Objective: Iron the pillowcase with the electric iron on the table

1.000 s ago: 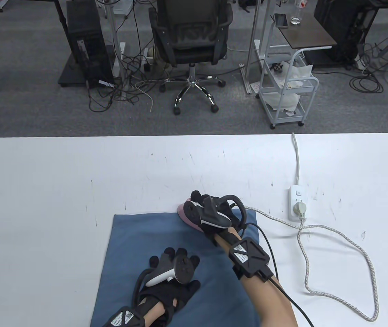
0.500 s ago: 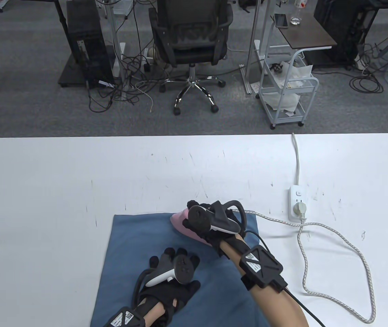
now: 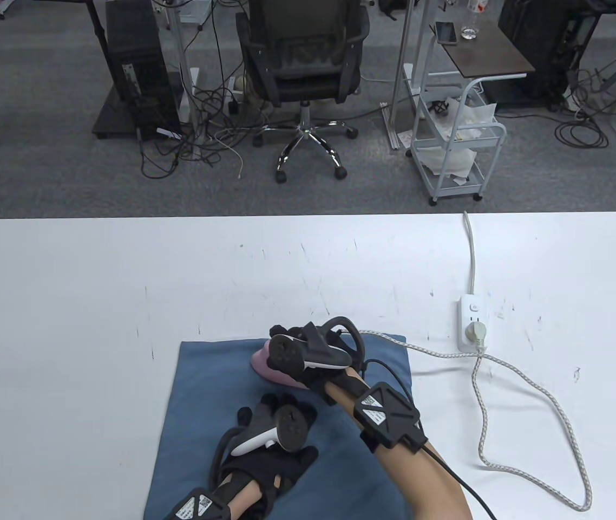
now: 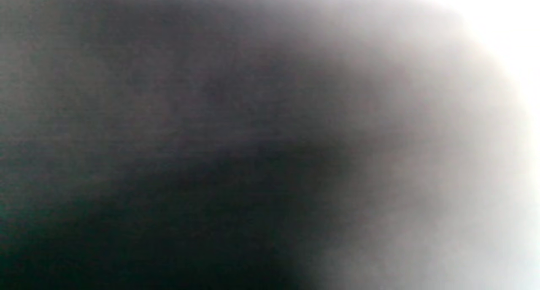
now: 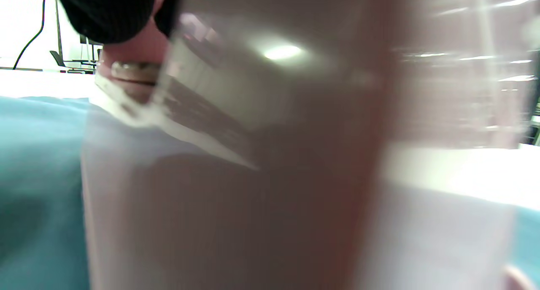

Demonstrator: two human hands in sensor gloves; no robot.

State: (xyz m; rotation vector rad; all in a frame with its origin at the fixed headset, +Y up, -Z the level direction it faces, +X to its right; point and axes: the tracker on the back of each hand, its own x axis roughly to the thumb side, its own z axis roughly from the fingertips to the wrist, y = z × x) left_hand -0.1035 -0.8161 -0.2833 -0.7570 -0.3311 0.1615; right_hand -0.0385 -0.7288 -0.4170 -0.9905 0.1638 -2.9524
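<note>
Leftward goes your right hand (image 3: 308, 355) with the pink iron (image 3: 270, 371), off the far right corner of the pillowcase and in toward the middle of its far edge, while your left hand (image 3: 273, 436) hasn't budged.

Biggest thing first: the white table (image 3: 70, 281) carries it all. On it, the blue pillowcase (image 3: 200, 390) lies flat under both your hands, running from just beyond the right hand back to the near edge. The iron sits sole-down on the cloth under your right hand, which is clenched round the handle; the right wrist view is filled with its glossy pink body, a gloved finger (image 5: 109, 11) curled over the top. Your left hand lies spread and flat on the cloth, just nearer to you than the iron, pinning the fabric; its wrist view is pure blur.

Now the risks. The braided cord (image 3: 503, 379) trails from behind your right hand out to the power strip (image 3: 470, 319), off to its right; it looks fairly taut near the plug, and I'd judge that more leftward travel could tug it. And your left hand's fingertips (image 3: 270, 403) are close to the iron: pull back toward yourself and you may hit them. Linger and the cloth could scorch.
</note>
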